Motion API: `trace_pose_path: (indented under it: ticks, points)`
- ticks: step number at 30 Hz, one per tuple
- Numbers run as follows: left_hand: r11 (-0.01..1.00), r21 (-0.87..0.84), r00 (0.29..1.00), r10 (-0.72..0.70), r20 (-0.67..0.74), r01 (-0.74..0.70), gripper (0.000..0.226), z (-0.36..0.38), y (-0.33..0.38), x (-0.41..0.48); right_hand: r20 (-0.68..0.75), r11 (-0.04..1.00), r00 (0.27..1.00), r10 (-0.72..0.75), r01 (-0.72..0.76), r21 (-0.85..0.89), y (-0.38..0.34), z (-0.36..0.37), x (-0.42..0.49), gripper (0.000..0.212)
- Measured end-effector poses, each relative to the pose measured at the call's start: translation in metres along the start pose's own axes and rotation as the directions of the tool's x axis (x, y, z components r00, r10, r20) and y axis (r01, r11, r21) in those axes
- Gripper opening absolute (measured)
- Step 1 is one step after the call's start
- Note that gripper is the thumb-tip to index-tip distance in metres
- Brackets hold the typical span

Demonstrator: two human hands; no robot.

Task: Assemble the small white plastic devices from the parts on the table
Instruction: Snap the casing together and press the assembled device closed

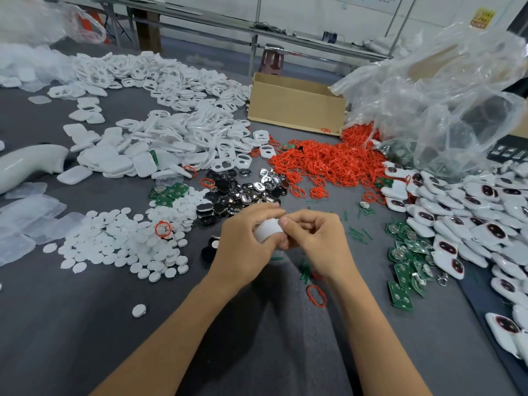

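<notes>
Over bare table between parts piles, left hand and right hand clasp one white casing.

**The room past my worktop**

Under my hands lies a dark grey, cloth-covered worktop that runs out to every side. Far beyond my hands a long metal-framed bench crosses the room, with a brown wooden post below its left stretch and a reddish plastic stool standing by it straight ahead. Grey floor shows between worktop and bench. Behind the bench rises a pale panelled wall with thin metal uprights; a yellow sign shows on it, far up to the right. The light is soft and even, and shadows on the cloth are faint.
</notes>
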State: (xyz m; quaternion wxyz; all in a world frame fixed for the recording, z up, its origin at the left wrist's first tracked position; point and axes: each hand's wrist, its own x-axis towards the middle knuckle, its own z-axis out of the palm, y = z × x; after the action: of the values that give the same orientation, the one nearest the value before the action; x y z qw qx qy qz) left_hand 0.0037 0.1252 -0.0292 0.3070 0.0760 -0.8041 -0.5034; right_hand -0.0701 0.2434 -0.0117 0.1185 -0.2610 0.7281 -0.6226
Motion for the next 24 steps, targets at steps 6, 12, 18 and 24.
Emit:
trace_pose_path:
  ticks: [6, 12, 18, 24]
  points:
    - [0.996, 0.045, 0.989, -0.069, -0.130, 0.075, 0.047, -0.0001, 0.0004, -0.0007, -0.096, 1.000, 0.995, -0.025, 0.026, 0.014, 0.0011, 0.0028, 0.0000, 0.013]
    - [0.972, -0.144, 0.968, -0.204, -0.145, 0.184, 0.036, 0.0027, 0.0002, 0.0011, -0.101, 0.995, 0.991, -0.092, 0.095, 0.023, 0.0009, 0.0060, 0.0002, 0.009]
    - [0.933, -0.281, 0.953, -0.270, -0.140, 0.224, 0.036, 0.0044, -0.0018, 0.0030, -0.066, 0.987, 0.985, -0.159, 0.157, -0.024, -0.0004, 0.0083, -0.0017, 0.010]
    - [0.897, -0.367, 0.949, -0.300, -0.095, 0.247, 0.033, 0.0027, 0.0032, 0.0022, -0.068, 0.984, 0.982, -0.178, 0.176, -0.028, -0.0002, 0.0073, -0.0016, 0.010]
